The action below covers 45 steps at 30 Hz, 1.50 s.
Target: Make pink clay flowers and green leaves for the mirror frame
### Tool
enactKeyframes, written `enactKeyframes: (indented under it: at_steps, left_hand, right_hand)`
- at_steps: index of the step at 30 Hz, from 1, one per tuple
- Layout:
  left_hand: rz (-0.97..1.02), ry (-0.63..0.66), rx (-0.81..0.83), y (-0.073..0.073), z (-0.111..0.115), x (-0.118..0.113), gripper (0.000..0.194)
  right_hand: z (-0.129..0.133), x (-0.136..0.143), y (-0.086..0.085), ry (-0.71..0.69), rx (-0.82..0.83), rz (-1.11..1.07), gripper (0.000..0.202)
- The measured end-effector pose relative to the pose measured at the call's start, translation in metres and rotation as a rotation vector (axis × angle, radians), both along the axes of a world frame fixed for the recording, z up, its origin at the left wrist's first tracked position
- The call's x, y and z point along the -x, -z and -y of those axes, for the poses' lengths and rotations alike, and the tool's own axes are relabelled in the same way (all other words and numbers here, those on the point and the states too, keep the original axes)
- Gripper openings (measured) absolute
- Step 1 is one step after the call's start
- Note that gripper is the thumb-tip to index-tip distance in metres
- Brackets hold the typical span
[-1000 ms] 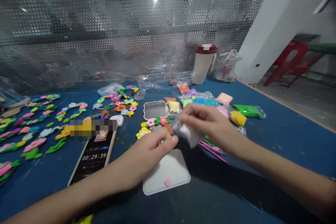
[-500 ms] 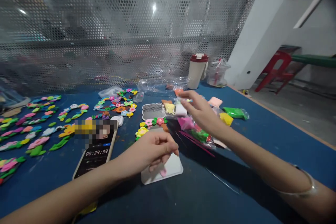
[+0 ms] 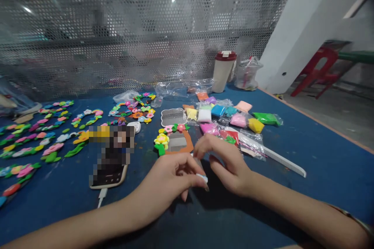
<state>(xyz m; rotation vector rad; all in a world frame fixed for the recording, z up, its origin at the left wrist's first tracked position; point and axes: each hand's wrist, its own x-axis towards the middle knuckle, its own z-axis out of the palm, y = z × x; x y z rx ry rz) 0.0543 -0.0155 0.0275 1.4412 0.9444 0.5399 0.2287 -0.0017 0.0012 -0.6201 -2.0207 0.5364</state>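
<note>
My left hand (image 3: 172, 183) pinches a small pale blue-white piece (image 3: 202, 178) between thumb and forefinger, low in the middle. Just right of it, my right hand (image 3: 226, 163) is bent with its fingers curled down and thumb and forefinger apart; nothing shows between them. Behind my hands lies a mirror frame (image 3: 187, 142) with a brown edge, a yellow flower at its left and pink and red flowers along its top. A white board (image 3: 196, 159) is mostly hidden under my hands.
Packets of coloured clay (image 3: 217, 111) and a white comb (image 3: 284, 160) lie to the right. A phone (image 3: 112, 163) with a cable and many flowered pieces (image 3: 52, 149) are at left. A cup (image 3: 223, 72), a plastic bag (image 3: 248, 73) and a mesh panel (image 3: 140, 19) stand behind.
My right hand has come down from above the clay packets to beside my left hand. The pale piece now shows in my left fingers. The view has shifted slightly.
</note>
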Motion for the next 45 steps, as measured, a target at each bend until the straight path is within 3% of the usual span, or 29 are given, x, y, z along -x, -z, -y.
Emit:
enactKeyframes:
  at_steps: [4,9,15,18,22,24,28,31,33,35,37,40,45]
  left_hand:
    - [0.033,-0.072,-0.014,-0.002,-0.004,-0.002,0.013]
    - [0.025,-0.134,-0.032,-0.001,-0.008,-0.002,0.014]
    - [0.031,-0.157,-0.063,0.002,-0.023,0.004,0.024]
    - [0.075,-0.177,-0.042,0.007,-0.029,0.006,0.022]
    - [0.074,-0.143,0.015,0.008,-0.027,0.003,0.022]
    - [-0.002,-0.134,-0.062,0.006,-0.023,0.002,0.020]
    - [-0.150,-0.097,-0.468,0.003,-0.017,0.005,0.009]
    - [-0.210,-0.022,-0.504,0.000,-0.016,0.009,0.007]
    - [-0.207,-0.071,-0.433,-0.003,-0.017,0.012,0.011]
    - [-0.158,-0.143,-0.359,-0.005,-0.019,0.014,0.013]
    - [-0.091,-0.174,-0.297,-0.005,-0.021,0.014,0.014]
    - [-0.006,-0.177,-0.204,-0.001,-0.024,0.012,0.009]
    - [0.045,-0.203,-0.077,0.009,-0.026,0.011,0.009]
  right_hand:
    - [0.007,0.003,0.011,0.015,-0.069,0.058,0.011]
    - [0.014,0.007,0.017,0.119,0.074,0.098,0.011]
    - [0.010,0.001,0.015,0.289,0.205,-0.017,0.010]
    - [0.007,-0.003,0.014,0.370,0.180,-0.051,0.006]
    - [0.005,-0.002,0.015,0.327,0.053,0.013,0.005]
    - [0.005,0.000,0.015,0.321,0.016,0.061,0.009]
    - [0.004,0.003,0.016,0.440,0.006,0.115,0.017]
    - [0.000,-0.008,0.010,0.312,-0.042,0.233,0.018]
    - [-0.008,-0.020,0.002,0.172,-0.132,0.298,0.021]
    - [-0.020,-0.032,-0.008,0.290,-0.237,0.262,0.022]
    - [-0.036,-0.040,-0.015,0.601,-0.226,0.285,0.024]
    - [-0.065,-0.036,-0.016,0.896,-0.069,0.603,0.038]
    - [-0.098,-0.012,0.001,1.022,0.033,0.710,0.052]
